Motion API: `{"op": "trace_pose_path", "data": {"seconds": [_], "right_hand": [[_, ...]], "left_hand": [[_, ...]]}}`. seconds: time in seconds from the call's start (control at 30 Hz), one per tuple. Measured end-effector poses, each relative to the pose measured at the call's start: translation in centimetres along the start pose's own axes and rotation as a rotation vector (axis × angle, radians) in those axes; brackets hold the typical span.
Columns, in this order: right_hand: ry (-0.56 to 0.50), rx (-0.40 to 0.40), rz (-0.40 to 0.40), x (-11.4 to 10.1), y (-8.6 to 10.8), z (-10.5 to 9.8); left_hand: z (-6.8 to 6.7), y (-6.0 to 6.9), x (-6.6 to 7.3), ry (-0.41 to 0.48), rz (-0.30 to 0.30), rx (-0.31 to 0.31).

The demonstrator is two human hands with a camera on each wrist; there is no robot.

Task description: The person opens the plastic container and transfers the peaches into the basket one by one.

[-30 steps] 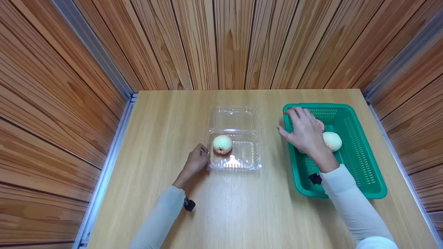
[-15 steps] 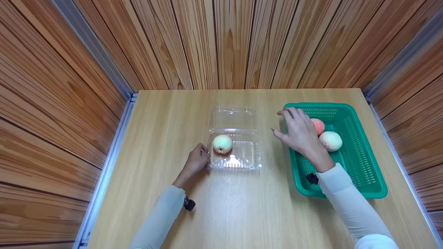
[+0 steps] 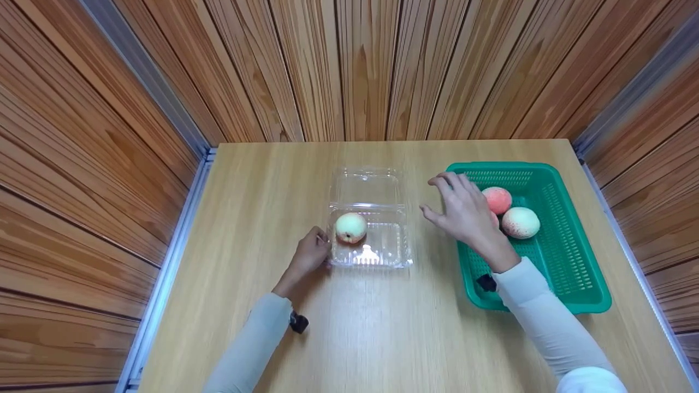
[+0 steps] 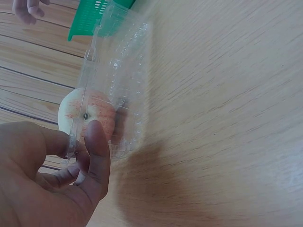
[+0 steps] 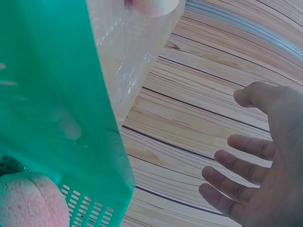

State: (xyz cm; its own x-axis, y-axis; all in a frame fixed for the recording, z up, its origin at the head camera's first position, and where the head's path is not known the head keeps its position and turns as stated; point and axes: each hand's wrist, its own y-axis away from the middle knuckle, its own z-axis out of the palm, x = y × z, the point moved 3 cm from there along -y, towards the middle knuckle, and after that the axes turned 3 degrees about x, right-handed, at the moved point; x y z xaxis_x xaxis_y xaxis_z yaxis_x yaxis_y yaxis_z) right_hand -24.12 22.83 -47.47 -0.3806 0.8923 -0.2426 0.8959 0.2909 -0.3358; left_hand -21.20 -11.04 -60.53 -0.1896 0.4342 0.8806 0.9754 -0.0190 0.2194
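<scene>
My left hand (image 3: 311, 250) pinches the near-left rim of a clear plastic clamshell box (image 3: 387, 240) between thumb and fingers. The box lies opened flat, its lid (image 3: 366, 185) folded back. One round, pale, red-streaked fruit (image 3: 351, 227) sits in its left half; the left wrist view shows that fruit (image 4: 75, 106) through the clear wall. My right hand (image 3: 464, 213) hovers over the left rim of a green basket (image 3: 581, 245), fingers spread and nothing in them. Peaches lie in that basket: a pink one (image 3: 497, 200), a pale speckled one (image 3: 521, 223), and one partly hidden behind the hand.
The wooden table (image 3: 371, 327) bears the box in the middle and the basket at the right. Wood-panelled walls (image 3: 360, 71) rise behind and at both sides, with metal rails (image 3: 175, 218) along the side edges.
My right hand has moved left, from over the basket toward its left rim, fingers still spread. More of the peaches shows now. My left hand and the box have stayed put.
</scene>
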Motion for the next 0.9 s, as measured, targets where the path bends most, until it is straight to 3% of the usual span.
{"op": "trace_pose_path", "data": {"seconds": [0.43, 0.63, 0.9], "right_hand": [[-0.034, -0.020, 0.016, -1.3, -0.5, 0.5], [-0.045, 0.009, -0.017, -1.9, -0.7, 0.6], [-0.049, -0.015, -0.006, -2.5, -0.9, 1.0]], "left_hand": [[0.1, 0.0, 0.2, -0.013, -0.024, 0.011], [0.0, 0.1, 0.1, 0.021, -0.005, -0.020], [0.1, 0.1, 0.1, 0.014, -0.039, -0.007]]}}
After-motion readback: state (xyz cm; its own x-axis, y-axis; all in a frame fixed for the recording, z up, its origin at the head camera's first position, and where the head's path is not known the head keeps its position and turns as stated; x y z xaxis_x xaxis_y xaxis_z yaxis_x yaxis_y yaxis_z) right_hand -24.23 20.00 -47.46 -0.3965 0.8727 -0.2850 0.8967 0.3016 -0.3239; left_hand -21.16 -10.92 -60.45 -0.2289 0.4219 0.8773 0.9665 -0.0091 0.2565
